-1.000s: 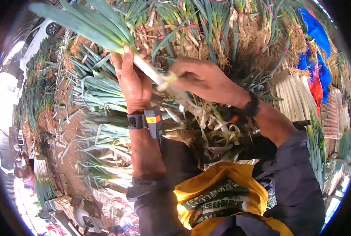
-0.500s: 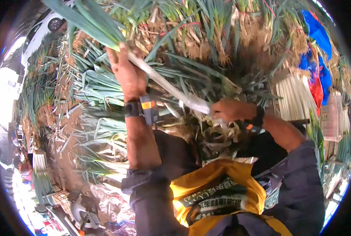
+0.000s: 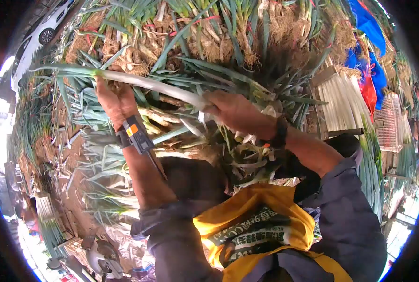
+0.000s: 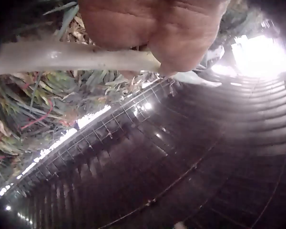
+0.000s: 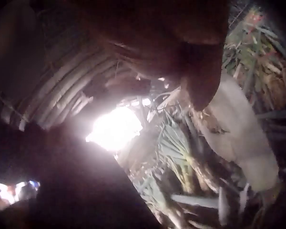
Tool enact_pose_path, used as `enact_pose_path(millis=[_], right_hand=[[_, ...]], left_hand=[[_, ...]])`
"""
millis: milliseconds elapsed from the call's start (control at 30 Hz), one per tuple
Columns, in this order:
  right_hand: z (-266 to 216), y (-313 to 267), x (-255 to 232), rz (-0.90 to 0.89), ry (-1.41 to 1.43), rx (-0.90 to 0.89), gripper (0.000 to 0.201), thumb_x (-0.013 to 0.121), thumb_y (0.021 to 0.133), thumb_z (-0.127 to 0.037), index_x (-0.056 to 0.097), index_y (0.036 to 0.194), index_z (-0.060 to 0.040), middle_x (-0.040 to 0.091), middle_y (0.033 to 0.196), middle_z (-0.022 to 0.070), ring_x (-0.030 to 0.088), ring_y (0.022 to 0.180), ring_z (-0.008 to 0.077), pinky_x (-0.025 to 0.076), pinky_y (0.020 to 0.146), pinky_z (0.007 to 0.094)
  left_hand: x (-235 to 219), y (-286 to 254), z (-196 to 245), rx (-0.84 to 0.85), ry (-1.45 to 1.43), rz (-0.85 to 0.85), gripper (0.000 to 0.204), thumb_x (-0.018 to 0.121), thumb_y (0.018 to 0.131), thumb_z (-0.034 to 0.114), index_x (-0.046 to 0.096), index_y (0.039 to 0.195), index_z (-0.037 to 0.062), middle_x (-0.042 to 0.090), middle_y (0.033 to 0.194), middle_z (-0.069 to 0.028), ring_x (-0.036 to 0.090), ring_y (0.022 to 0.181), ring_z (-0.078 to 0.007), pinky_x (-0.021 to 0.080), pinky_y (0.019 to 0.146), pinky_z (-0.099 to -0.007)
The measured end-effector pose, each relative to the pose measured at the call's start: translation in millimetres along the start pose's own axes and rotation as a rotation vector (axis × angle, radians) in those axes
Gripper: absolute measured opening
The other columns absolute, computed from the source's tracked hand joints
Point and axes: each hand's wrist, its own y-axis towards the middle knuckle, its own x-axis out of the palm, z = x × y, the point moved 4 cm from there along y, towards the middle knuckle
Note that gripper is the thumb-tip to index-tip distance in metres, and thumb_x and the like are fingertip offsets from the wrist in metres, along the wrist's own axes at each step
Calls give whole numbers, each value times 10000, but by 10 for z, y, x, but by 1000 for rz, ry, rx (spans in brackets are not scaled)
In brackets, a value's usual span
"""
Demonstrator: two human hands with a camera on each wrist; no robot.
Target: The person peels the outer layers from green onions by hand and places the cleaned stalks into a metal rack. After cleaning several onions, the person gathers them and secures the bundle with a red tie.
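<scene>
A long leek with a white stalk (image 3: 157, 86) lies nearly level between both hands in the head view, its green leaves (image 3: 68, 69) pointing left. The left hand (image 3: 117, 99) grips it where white meets green. At the stalk's other end, the right hand (image 3: 242, 113) pinches the tip with curled fingers. In the left wrist view the stalk (image 4: 76, 57) runs under the left hand's fingers (image 4: 152, 28). A pale, flat strip (image 5: 245, 133) hangs beside the right hand (image 5: 157, 43) in the right wrist view.
Bundled leeks with roots (image 3: 209, 40) stand along the top. Loose leeks (image 3: 110, 160) lie left of the lap. Peeled scraps (image 3: 247, 157) are piled below the right hand. A crate of white stalks (image 3: 341, 105) is at the right, near a pink basket (image 3: 389, 123).
The leek has swung from slanting to nearly level. The left hand has moved left and down; the right hand went down to the right, then back up and left to the stalk's end.
</scene>
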Motion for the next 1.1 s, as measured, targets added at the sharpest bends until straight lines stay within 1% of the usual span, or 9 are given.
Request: enact_pose_path(millis=[100,200,400,467,600,667,867,967,1100], right_hand=[[-415,277,-389,-179,391,-49,227,582,1015,-232,629,1026,-10,619,837,214,643,835,435,467,718,525],[-528,328,-432,-310,330,-71,223,592,1008,-250,619,1010,-29,633,853,189,644,819,439,468,685,520],[-630,-137,-670,-215,-43,-154,107,645,935,-160,626,941,-55,632,811,132,669,679,341,526,558,447],[-484,-281,-651,-198,-71,-147,118,694,914,-154,629,934,-58,597,785,120,638,643,331,502,532,421],[-878,-320,-837,-311,-227,-216,101,696,879,-135,638,929,-69,574,764,75,651,626,255,508,531,404],[-976,-462,-900,-332,-167,-249,130,639,854,-126,622,974,-79,620,817,86,688,665,273,535,511,402],[-87,-643,-702,-404,-387,-2,520,720,870,-204,565,1344,-53,627,1110,148,683,809,327,563,672,401],[-323,-191,-803,-3,-42,-32,621,724,920,-279,472,1445,-61,584,1340,164,703,890,268,566,736,359],[-325,114,-449,-29,708,224,542,725,942,-377,563,1309,-13,639,1176,138,701,929,247,559,812,352]], left_hand=[[-192,200,-50,-193,-255,-132,320,576,1040,300,575,1151,0,619,903,-102,602,784,-197,561,760,-354],[-383,333,-128,-215,-235,-289,322,539,1063,305,534,1087,-16,597,868,-97,572,737,-180,543,705,-314],[-667,583,-301,-186,-240,-62,318,474,1088,311,501,1071,-6,544,825,-81,545,718,-176,530,671,-307],[-453,353,-317,-259,-260,-208,280,457,1085,295,503,1066,19,543,854,-74,516,726,-175,482,678,-307],[-450,514,-341,-69,-96,-209,226,496,1065,277,517,1103,55,558,920,-82,531,776,-177,496,689,-315],[-671,558,-339,68,12,-18,249,521,1057,301,522,1111,58,563,938,-75,546,786,-179,510,703,-318],[-457,359,-67,169,-87,-66,333,469,1068,364,514,1034,35,539,873,-60,523,753,-186,493,696,-307],[-347,225,-49,68,-50,-43,334,457,1067,371,518,1015,46,530,851,-53,517,755,-183,488,699,-302],[-385,297,-140,2,-243,-79,273,446,1076,301,467,998,39,526,877,-66,526,753,-198,518,736,-338]])
